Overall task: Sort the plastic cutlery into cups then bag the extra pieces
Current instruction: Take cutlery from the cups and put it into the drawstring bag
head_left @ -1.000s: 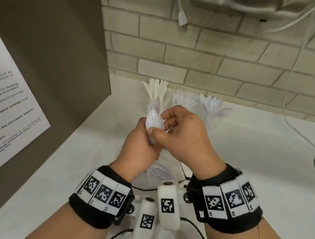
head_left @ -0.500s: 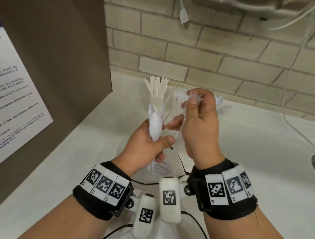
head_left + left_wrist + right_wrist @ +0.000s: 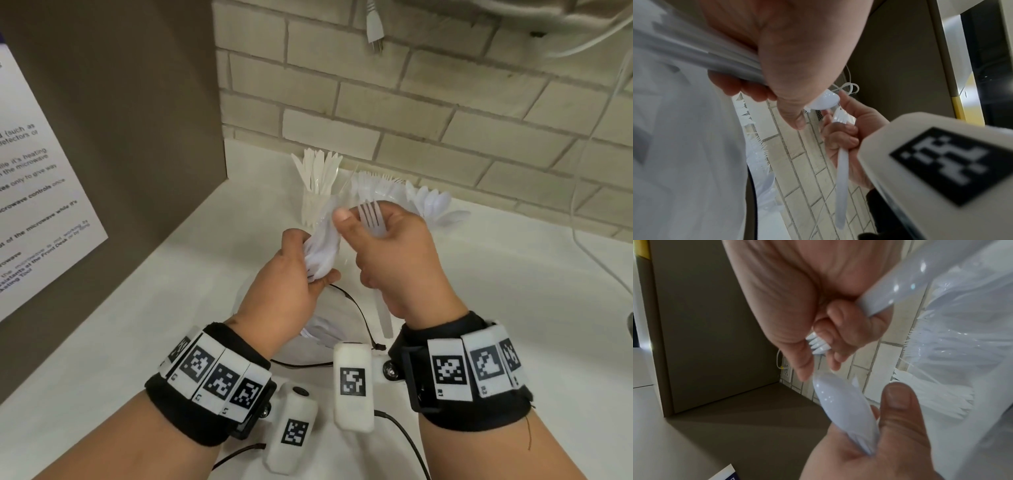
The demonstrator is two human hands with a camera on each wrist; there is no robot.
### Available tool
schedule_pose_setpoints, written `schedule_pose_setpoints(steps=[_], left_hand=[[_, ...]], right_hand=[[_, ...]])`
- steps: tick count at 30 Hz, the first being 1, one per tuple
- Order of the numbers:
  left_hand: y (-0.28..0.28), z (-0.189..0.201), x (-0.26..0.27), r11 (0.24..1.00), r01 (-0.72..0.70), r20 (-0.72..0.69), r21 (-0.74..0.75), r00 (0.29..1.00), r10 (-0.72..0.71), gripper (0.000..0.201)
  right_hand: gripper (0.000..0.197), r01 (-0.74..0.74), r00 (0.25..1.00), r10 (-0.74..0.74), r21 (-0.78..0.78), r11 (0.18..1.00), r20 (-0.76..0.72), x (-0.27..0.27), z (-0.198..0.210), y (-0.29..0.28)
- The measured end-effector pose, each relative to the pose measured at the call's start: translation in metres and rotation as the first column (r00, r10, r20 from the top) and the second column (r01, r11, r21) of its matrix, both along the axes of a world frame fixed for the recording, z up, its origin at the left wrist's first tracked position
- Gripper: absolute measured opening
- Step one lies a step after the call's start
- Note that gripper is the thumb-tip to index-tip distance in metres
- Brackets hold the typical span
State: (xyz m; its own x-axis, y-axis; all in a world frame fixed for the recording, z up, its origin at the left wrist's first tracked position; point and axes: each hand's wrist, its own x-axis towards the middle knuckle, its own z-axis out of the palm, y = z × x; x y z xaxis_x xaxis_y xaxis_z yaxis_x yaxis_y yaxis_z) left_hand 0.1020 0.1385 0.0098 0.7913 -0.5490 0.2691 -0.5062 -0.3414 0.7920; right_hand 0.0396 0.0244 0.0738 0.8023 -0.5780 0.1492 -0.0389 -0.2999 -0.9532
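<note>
My left hand (image 3: 308,260) grips a bunch of white plastic spoons (image 3: 322,248) by the handles, bowls up. My right hand (image 3: 363,226) holds a white fork (image 3: 370,217) in its curled fingers, and its thumb touches the top of the spoon bunch. The fork's handle sticks out below the palm. In the right wrist view the fork tines (image 3: 818,345) show between the fingers, close to the spoons (image 3: 844,410). Against the wall stand cups of knives (image 3: 318,181), forks (image 3: 376,185) and spoons (image 3: 431,202). A clear bag (image 3: 245,291) lies under my hands.
A brown cabinet side (image 3: 137,137) with a paper notice (image 3: 37,212) closes off the left. The brick wall (image 3: 445,113) runs behind the cups. White cables (image 3: 589,219) hang at the right and a plug (image 3: 374,27) dangles above. The white counter (image 3: 513,291) extends to the right.
My right hand drew a fork out of the bunch, lifted it, and has now come back down beside the spoons. My left hand kept its grip on the bunch.
</note>
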Motion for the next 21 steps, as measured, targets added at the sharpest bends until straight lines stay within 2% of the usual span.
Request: schedule_pose_setpoints(steps=[4,7,10,12,14,17,19,21], left_hand=[[-0.001,-0.001,0.000,1.000,-0.001,0.004,0.004,1.000,0.001,0.049],[-0.001,-0.002,0.000,1.000,0.016,0.000,0.017,1.000,-0.016,0.052],[0.000,-0.003,0.000,1.000,0.023,-0.013,0.017,1.000,-0.023,0.050],[0.001,-0.003,0.001,1.000,0.017,-0.009,-0.011,1.000,-0.017,0.046],[0.000,-0.002,0.000,0.999,0.019,-0.017,-0.040,1.000,-0.020,0.044],[0.000,-0.003,0.000,0.999,0.028,-0.031,-0.044,0.999,-0.029,0.044],[0.001,-0.006,0.002,0.999,0.034,-0.034,-0.024,0.999,-0.035,0.040],[0.001,-0.009,0.003,0.999,0.047,-0.040,0.005,0.998,-0.046,0.033]], right_hand=[[0.014,-0.014,0.999,0.015,0.016,1.000,-0.041,0.002,-0.003,-0.002],[0.019,0.087,0.992,-0.085,-0.023,0.996,0.091,0.005,-0.005,-0.002],[0.013,0.131,0.969,-0.120,-0.038,0.991,0.217,0.006,-0.006,-0.003],[0.007,0.093,0.978,-0.082,-0.048,0.995,0.191,0.005,-0.008,-0.005],[0.010,0.025,0.995,-0.021,-0.043,0.999,0.098,0.004,-0.011,-0.005],[0.012,-0.027,0.997,0.022,0.071,0.997,0.067,0.002,-0.013,-0.003],[0.014,-0.002,0.996,-0.015,0.181,0.984,0.092,0.001,-0.012,-0.002],[0.007,0.007,0.987,-0.061,0.338,0.941,0.150,0.000,-0.009,-0.004]])
